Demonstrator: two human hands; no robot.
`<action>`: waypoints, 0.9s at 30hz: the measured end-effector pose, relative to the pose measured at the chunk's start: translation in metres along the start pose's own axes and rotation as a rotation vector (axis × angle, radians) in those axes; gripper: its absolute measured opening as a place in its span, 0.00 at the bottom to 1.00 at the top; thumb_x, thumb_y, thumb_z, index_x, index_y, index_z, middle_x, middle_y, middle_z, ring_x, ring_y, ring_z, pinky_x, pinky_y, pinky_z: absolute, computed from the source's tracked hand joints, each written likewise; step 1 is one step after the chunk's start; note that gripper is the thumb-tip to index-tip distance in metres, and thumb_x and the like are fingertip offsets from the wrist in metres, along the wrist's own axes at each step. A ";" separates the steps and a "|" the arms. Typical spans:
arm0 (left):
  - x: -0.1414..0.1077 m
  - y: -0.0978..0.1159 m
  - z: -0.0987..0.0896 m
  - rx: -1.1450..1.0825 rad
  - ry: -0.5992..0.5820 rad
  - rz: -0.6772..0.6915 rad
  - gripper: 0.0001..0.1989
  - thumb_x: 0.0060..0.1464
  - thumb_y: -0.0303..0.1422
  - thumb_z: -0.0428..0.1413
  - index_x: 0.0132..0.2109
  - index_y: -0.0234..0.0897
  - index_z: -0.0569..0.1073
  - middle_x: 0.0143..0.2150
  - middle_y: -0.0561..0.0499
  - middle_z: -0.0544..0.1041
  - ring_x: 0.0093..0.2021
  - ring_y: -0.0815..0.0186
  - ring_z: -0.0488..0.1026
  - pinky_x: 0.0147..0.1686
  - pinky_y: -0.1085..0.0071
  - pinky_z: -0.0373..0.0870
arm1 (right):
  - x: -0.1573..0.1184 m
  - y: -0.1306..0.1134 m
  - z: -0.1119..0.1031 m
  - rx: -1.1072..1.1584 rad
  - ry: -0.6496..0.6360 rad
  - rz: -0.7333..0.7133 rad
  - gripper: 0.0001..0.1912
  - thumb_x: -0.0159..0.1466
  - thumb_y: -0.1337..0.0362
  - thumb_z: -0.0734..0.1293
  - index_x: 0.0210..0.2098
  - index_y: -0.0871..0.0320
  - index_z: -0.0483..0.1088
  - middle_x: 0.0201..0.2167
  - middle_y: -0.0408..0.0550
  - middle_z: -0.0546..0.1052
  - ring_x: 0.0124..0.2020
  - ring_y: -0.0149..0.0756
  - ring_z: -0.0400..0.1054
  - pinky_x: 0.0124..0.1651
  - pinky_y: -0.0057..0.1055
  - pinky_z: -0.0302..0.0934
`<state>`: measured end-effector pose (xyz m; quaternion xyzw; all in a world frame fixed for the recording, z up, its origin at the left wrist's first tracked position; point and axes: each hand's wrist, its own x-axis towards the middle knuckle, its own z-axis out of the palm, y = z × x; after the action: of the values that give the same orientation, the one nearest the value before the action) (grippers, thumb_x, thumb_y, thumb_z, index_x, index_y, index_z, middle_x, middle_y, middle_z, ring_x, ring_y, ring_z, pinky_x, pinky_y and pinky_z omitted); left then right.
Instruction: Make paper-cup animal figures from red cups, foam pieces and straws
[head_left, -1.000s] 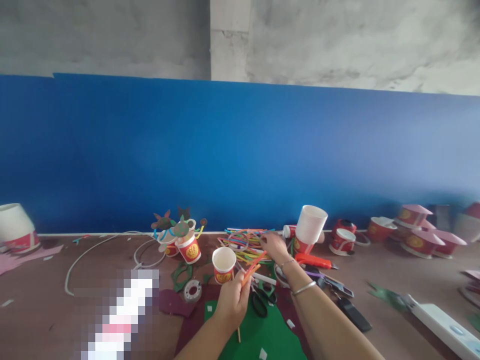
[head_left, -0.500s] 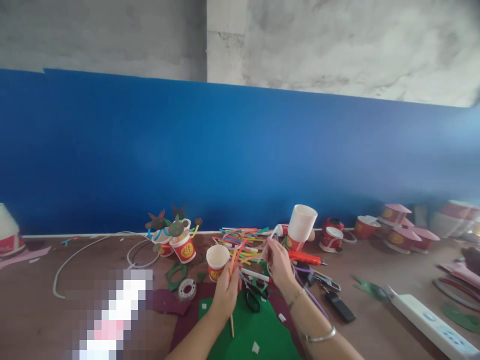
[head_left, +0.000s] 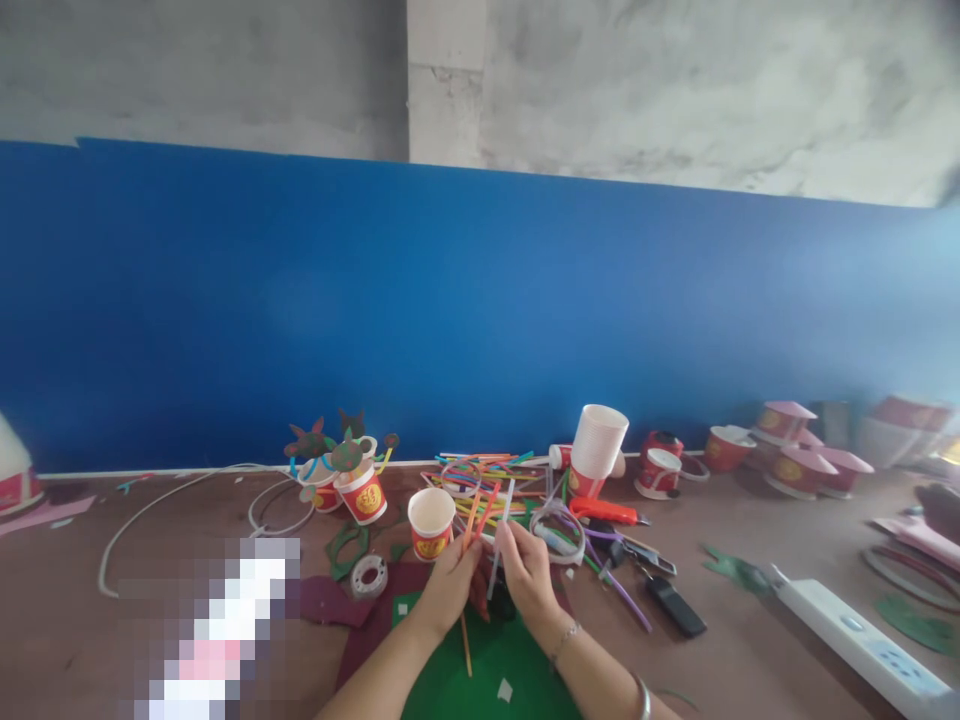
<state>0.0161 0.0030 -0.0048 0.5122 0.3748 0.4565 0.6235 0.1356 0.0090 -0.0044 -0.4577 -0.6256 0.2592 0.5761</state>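
Above the green sheet [head_left: 480,660], my left hand [head_left: 450,580] is closed around straw-like sticks. One is an orange stick [head_left: 471,520], whose thin end appears below the hand, and beside it is a red-orange stick [head_left: 487,510]. My right hand [head_left: 527,570] pinches a pale whitish straw-like stick [head_left: 506,505], tilted nearly upright between the two hands. The hands are close together. Dark scissors [head_left: 499,603] lie partly hidden between and below them. Just behind my left hand stands a red and white paper cup [head_left: 431,540].
A pile of coloured sticks [head_left: 480,475] lies at the back. Decorated cups [head_left: 361,495] stand left of it, a tall stack of cups [head_left: 598,450] right. A tape roll [head_left: 369,577], an orange cutter [head_left: 607,511], a black object [head_left: 675,605] and a power strip [head_left: 862,640] lie around.
My right hand has come down and left from the pile, bringing the pale stick beside my left hand. The left hand keeps its orange sticks. The view has shifted slightly.
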 end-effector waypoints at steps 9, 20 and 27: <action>-0.004 0.004 0.001 0.024 -0.129 0.000 0.31 0.52 0.55 0.46 0.48 0.30 0.65 0.18 0.54 0.70 0.13 0.71 0.66 0.14 0.76 0.64 | -0.001 0.001 0.007 0.061 -0.121 0.097 0.18 0.63 0.53 0.58 0.22 0.56 0.55 0.11 0.34 0.58 0.10 0.24 0.54 0.13 0.21 0.45; -0.007 0.004 0.000 -0.016 -0.129 -0.057 0.26 0.51 0.52 0.50 0.44 0.31 0.66 0.16 0.55 0.70 0.13 0.71 0.65 0.14 0.77 0.62 | 0.003 -0.006 0.006 0.271 -0.119 0.137 0.16 0.61 0.50 0.62 0.30 0.58 0.64 0.21 0.41 0.71 0.22 0.30 0.66 0.26 0.24 0.60; -0.005 0.000 -0.010 -0.055 -0.304 -0.220 0.22 0.49 0.52 0.50 0.27 0.37 0.60 0.13 0.54 0.69 0.09 0.72 0.62 0.09 0.79 0.54 | 0.006 0.012 0.006 0.388 0.102 0.305 0.22 0.58 0.44 0.62 0.35 0.57 0.71 0.23 0.43 0.72 0.27 0.35 0.65 0.28 0.28 0.59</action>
<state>0.0057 0.0012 -0.0065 0.5141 0.3171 0.3131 0.7329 0.1340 0.0205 -0.0133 -0.4402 -0.4579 0.4353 0.6381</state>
